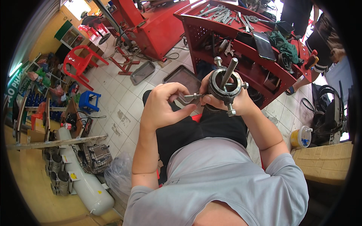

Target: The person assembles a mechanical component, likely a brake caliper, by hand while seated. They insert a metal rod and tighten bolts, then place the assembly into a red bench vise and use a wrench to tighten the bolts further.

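Observation:
In front of my lap my right hand [241, 103] is closed around a ring-shaped metal puller [215, 89]. Several bolts stick out around its ring, and a thick metal rod [229, 71] passes through the middle, tilted up. On its left side, a bolt [195, 96] points toward my left hand [164, 103]. The left fingers are curled at a thin, bent metal piece like a hex key [184, 100], which meets that bolt. My left thumb stands away from it. The fingers partly hide where this piece is gripped.
A red tool cart [241, 49] stands ahead, with wrenches [222, 14], a phone [264, 45] and a green cloth [281, 43] on top. Metal trays [143, 72] lie on the tiled floor. Left are a red chair [79, 62], blue stool [89, 101] and white cylinder [85, 180]. Another person [324, 41] stands far right.

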`<move>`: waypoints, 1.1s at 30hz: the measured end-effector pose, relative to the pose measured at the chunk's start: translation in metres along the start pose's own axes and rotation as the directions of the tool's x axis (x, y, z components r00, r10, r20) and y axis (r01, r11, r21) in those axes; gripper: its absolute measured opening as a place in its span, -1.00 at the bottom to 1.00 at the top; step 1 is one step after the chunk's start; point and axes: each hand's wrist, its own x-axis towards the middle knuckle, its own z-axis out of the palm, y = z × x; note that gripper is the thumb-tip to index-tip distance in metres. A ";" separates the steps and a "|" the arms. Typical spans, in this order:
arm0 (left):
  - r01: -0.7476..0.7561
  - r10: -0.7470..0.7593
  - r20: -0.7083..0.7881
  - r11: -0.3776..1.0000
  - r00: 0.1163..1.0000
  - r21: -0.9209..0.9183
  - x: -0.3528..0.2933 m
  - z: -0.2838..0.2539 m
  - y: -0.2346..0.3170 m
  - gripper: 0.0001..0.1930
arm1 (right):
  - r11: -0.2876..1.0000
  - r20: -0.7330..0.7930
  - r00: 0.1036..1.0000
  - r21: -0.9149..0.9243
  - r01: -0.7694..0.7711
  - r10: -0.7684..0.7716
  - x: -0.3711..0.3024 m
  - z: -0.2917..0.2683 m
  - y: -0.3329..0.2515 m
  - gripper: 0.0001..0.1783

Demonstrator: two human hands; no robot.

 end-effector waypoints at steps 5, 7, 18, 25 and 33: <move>-0.104 0.065 -0.131 0.943 0.989 -0.315 -0.006 0.011 -0.008 -0.78 | 0.996 0.005 0.999 0.079 -0.049 0.049 0.001 0.004 -0.002 -0.78; -0.161 0.124 -0.151 0.951 0.981 -0.264 -0.004 0.014 -0.004 -0.72 | 0.997 0.005 0.999 0.058 -0.040 0.040 0.000 0.003 0.001 -0.76; -0.137 0.116 -0.313 0.990 0.943 -0.044 -0.001 0.015 -0.004 -0.83 | 0.976 0.063 0.986 0.144 -0.163 0.156 0.007 0.003 -0.001 -0.49; -0.081 0.037 -0.287 0.986 0.957 -0.143 0.000 0.016 -0.010 -0.81 | 0.992 0.228 0.974 0.114 -0.049 0.022 0.005 -0.003 0.008 -0.44; -0.041 -0.016 -0.301 0.982 0.953 -0.182 0.000 0.016 -0.014 -0.82 | 0.999 0.237 0.971 0.050 -0.012 0.000 0.005 -0.001 0.002 -0.58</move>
